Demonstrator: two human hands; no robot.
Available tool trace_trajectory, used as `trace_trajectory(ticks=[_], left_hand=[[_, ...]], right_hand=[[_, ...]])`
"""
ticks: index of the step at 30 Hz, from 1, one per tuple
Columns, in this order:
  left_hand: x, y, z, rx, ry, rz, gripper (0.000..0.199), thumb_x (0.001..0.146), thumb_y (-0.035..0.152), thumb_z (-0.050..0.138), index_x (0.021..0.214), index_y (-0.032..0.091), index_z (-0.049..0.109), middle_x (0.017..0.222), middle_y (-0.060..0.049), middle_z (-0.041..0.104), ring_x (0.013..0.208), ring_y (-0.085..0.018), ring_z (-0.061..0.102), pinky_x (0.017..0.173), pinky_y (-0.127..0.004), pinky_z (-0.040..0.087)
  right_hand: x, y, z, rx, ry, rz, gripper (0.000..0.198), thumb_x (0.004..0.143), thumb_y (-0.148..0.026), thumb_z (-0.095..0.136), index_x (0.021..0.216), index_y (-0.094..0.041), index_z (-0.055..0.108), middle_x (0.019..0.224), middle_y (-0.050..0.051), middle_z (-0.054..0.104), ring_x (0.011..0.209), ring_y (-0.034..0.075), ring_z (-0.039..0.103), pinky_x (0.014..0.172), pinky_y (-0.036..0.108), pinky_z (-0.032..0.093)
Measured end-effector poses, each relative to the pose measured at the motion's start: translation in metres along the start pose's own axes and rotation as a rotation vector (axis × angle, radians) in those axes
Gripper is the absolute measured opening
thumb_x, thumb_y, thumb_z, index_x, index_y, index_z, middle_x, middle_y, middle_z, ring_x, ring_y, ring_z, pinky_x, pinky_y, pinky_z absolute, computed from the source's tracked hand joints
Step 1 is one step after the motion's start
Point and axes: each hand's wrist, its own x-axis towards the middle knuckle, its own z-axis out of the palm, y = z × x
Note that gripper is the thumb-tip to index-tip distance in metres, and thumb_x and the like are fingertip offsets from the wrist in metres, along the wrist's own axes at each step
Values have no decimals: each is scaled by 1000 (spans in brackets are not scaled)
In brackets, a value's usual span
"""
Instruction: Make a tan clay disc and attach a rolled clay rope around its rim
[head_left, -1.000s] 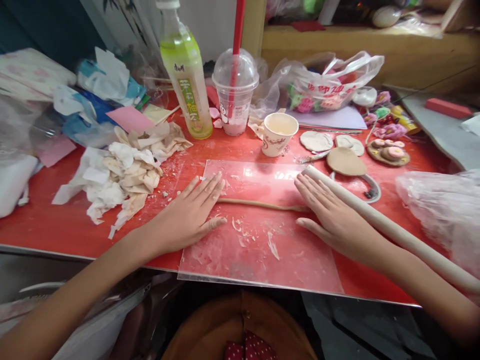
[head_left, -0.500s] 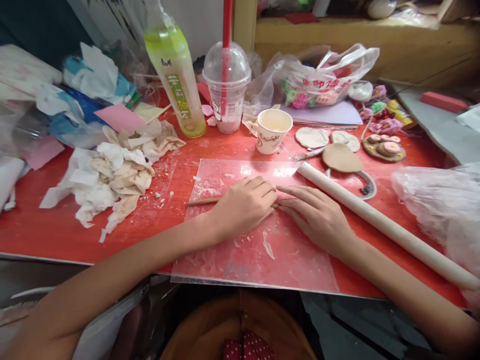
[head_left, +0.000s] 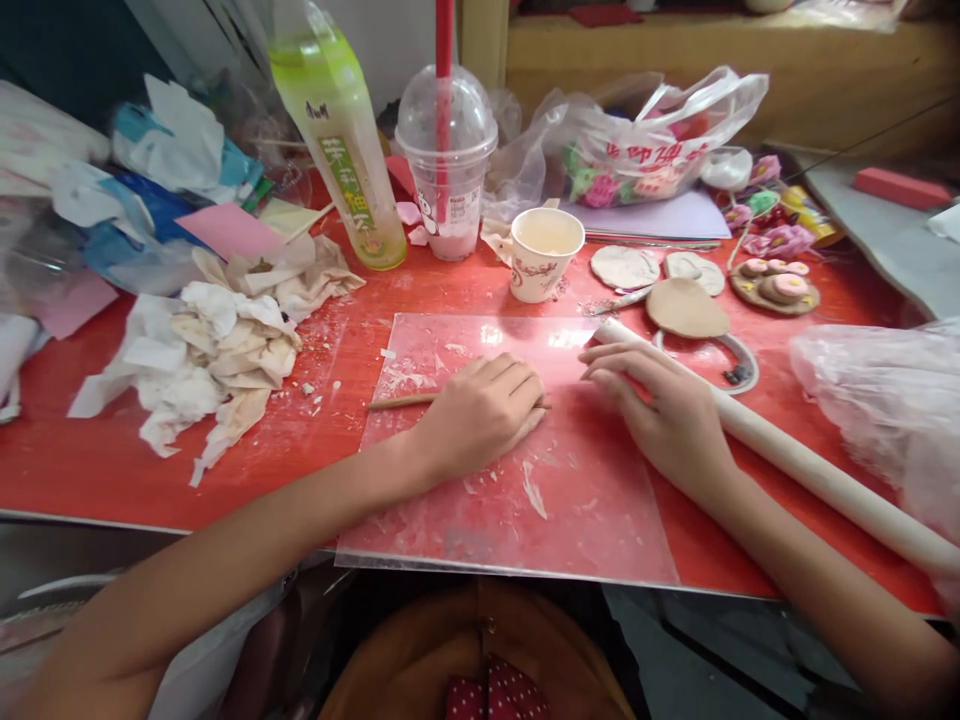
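Note:
My left hand (head_left: pixel 484 410) lies palm down on the clear board (head_left: pixel 450 540), fingers stretched out, over a thin brown clay roll (head_left: pixel 401 402). The roll's left end sticks out past the wrist side, and a short tip shows beyond the fingertips; the palm hides the middle. My right hand (head_left: pixel 660 405) hovers above the board's right side, fingers loosely bent and holding nothing. Behind its fingers runs a long pale tube (head_left: pixel 810 460). Clay scraps (head_left: pixel 534 490) stick to the board.
Crumpled tissues (head_left: pixel 225 340) lie at left. Behind the board stand a green bottle (head_left: pixel 345 150), a dome-lidded cup (head_left: pixel 446 180) and a paper cup (head_left: pixel 545 255). Flat clay discs (head_left: pixel 686 307) and a decorated clay piece (head_left: pixel 776 285) lie back right. Plastic sheeting (head_left: pixel 885 400) is at right.
My right hand has moved right and up, away from the left hand and the clay roll's end. My left hand stays on the roll. The view has shifted slightly.

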Motion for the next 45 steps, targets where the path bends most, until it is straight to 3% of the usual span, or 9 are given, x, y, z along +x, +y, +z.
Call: trace_trajectory(ticks=[5,10,15,22,27,32,37,41,45], left_hand=[[3,-3,-5,14,6,0,31,94,35,42,99,10,59,101,-11,63,101,-21,55,88,-35,44],[-10,-21,-37,167,-111,-49,31,96,28,36,96,12,63,98,-10,66,97,-23,57,89,-40,43],[-62,-39,-65,202,-152,-280,31,95,32,37,103,15,62,105,-9,65,102,-24,56,91,-41,42],[-106,-47,-66,159,-163,-340,34,93,37,43,112,12,58,111,-11,60,107,-24,53,95,-41,42],[-102,-46,-69,147,-81,-342,28,92,34,46,100,12,61,105,-11,62,104,-24,55,95,-41,43],[-71,-25,-85,54,75,-289,45,90,41,50,124,11,48,122,-13,57,118,-23,50,103,-39,37],[-41,-8,-94,-260,-26,-321,36,89,40,52,117,17,55,97,-3,69,84,-16,65,73,-26,49],[-49,-16,-95,-296,69,-355,22,92,26,49,108,20,63,93,0,69,83,-11,64,73,-22,46],[-62,-22,-89,-269,118,-342,23,91,19,50,110,19,62,91,-1,65,82,-9,62,73,-20,46]], right_hand=[[-3,3,-6,155,142,182,17,93,-32,47,93,-23,61,86,3,67,68,17,63,68,34,52],[-3,3,-6,50,8,68,19,93,-30,46,104,-24,61,95,5,68,83,20,65,77,38,52],[0,9,-3,-117,-93,-99,14,92,-25,48,93,-21,62,96,8,66,94,22,62,84,39,50],[-2,19,2,-210,-121,-173,13,90,-27,53,95,-20,63,95,7,67,94,23,62,85,40,50],[-3,13,-2,-197,-58,-152,11,90,-23,53,91,-21,63,90,6,66,86,21,63,77,37,51],[13,-37,5,-92,11,-287,7,87,-19,59,93,-21,61,86,5,67,78,18,64,70,31,51],[35,-83,27,125,-51,-239,14,87,-20,59,100,-22,55,88,2,68,81,16,66,69,28,52],[38,-74,28,297,-85,-54,24,86,-24,60,108,-20,53,91,2,68,86,16,65,77,31,53],[30,-58,25,171,-236,-21,18,87,-27,59,102,-19,61,95,5,70,86,18,66,76,33,53]])
